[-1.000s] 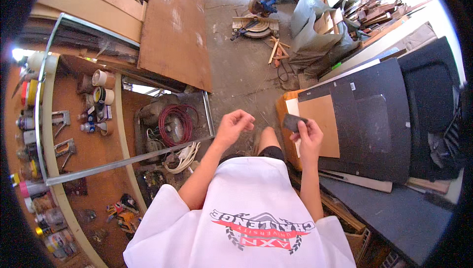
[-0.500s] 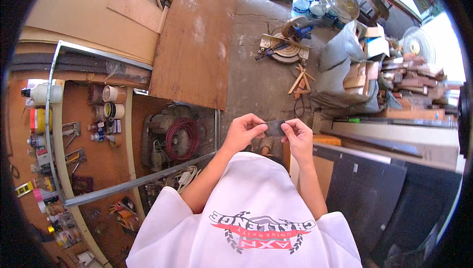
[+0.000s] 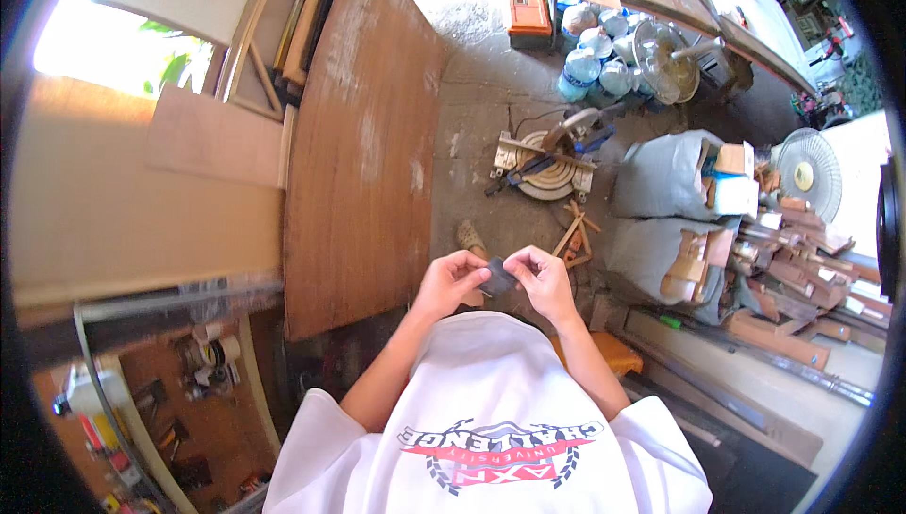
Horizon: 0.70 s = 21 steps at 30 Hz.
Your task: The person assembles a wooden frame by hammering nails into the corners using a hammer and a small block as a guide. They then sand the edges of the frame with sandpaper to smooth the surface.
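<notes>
One small dark piece [image 3: 496,278], pinched by left hand [image 3: 446,286] and right hand [image 3: 545,286].
Below both hands, a white shirt [image 3: 500,363] bears upside-down lettering [image 3: 555,436] in black and red.

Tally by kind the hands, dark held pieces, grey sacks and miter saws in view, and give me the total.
Hands: 2
Dark held piece: 1
Grey sacks: 2
Miter saw: 1
Total: 6

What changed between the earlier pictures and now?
The left hand has taken hold of the small dark piece, which the right hand alone held at first. The view moved forward, so the miter saw sits lower in the picture. The right hand still holds the piece.
</notes>
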Each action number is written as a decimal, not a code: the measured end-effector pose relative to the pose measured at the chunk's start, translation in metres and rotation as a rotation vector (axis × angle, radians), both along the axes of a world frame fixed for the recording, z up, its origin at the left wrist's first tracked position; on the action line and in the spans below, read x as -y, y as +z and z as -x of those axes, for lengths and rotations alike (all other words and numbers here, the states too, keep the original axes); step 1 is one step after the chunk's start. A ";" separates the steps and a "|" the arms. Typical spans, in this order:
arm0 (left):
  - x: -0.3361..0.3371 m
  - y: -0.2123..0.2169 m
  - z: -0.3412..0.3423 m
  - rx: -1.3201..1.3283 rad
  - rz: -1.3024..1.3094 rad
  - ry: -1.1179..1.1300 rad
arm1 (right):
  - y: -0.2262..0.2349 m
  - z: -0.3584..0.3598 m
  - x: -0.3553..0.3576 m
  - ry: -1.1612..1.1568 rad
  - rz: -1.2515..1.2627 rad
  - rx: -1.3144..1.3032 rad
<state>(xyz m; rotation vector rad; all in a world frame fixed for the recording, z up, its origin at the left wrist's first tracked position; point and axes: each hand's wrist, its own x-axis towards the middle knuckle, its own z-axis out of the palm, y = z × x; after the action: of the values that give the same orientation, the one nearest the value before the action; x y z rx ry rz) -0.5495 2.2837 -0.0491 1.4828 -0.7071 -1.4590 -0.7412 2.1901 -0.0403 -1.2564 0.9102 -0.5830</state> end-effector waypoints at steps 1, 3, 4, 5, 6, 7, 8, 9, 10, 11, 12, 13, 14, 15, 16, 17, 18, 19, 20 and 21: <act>0.023 0.002 -0.019 0.008 0.036 0.018 | 0.000 -0.018 0.022 -0.045 -0.064 0.006; 0.069 0.012 -0.060 0.003 0.074 0.099 | 0.002 -0.053 0.066 -0.128 -0.074 0.224; 0.091 0.019 -0.078 -0.049 0.096 0.173 | 0.003 -0.069 0.086 -0.131 -0.031 0.272; 0.114 0.024 -0.094 -0.107 0.128 0.226 | 0.005 -0.085 0.105 -0.042 0.049 0.239; 0.135 0.029 -0.105 -0.131 0.164 0.228 | 0.007 -0.101 0.123 0.030 0.070 0.281; 0.156 0.032 -0.114 -0.169 0.205 0.235 | 0.008 -0.116 0.139 0.101 0.018 0.348; 0.176 0.033 -0.122 -0.209 0.245 0.245 | 0.009 -0.130 0.155 0.160 -0.040 0.413; 0.195 0.033 -0.128 -0.180 0.271 0.239 | 0.009 -0.144 0.170 0.138 0.004 0.393; 0.211 0.032 -0.135 -0.168 0.257 0.220 | 0.009 -0.157 0.185 0.076 0.006 0.344; 0.227 0.030 -0.143 -0.161 0.236 0.205 | 0.008 -0.170 0.202 0.063 0.015 0.287; 0.244 0.027 -0.153 -0.152 0.217 0.189 | 0.007 -0.183 0.220 0.018 0.024 0.246; 0.260 0.024 -0.163 -0.152 0.215 0.182 | 0.005 -0.196 0.241 -0.009 0.118 0.227; 0.278 0.020 -0.177 -0.148 0.190 0.167 | 0.003 -0.208 0.264 -0.065 0.086 0.218; 0.299 0.015 -0.193 -0.100 0.166 0.163 | 0.001 -0.221 0.289 -0.107 0.040 0.198; 0.321 0.010 -0.210 -0.049 0.079 0.164 | -0.001 -0.235 0.316 -0.124 -0.060 0.153; 0.344 0.007 -0.230 -0.052 0.129 0.205 | -0.002 -0.249 0.346 -0.148 -0.066 0.113; 0.371 0.005 -0.250 -0.033 0.063 0.252 | -0.003 -0.263 0.377 -0.127 -0.047 0.020; 0.399 0.003 -0.271 -0.010 0.110 0.256 | -0.002 -0.280 0.410 -0.044 0.003 0.081; 0.431 0.001 -0.293 0.019 0.187 0.218 | -0.001 -0.297 0.442 -0.009 -0.070 0.026; 0.464 0.003 -0.313 0.053 0.230 0.190 | 0.002 -0.315 0.475 0.077 -0.028 0.044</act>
<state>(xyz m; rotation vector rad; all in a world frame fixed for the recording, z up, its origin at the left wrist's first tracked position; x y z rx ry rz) -0.2360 1.8199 -0.0462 1.3738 -0.7192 -1.1581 -0.4260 1.7152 -0.0388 -1.2432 0.8270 -0.5334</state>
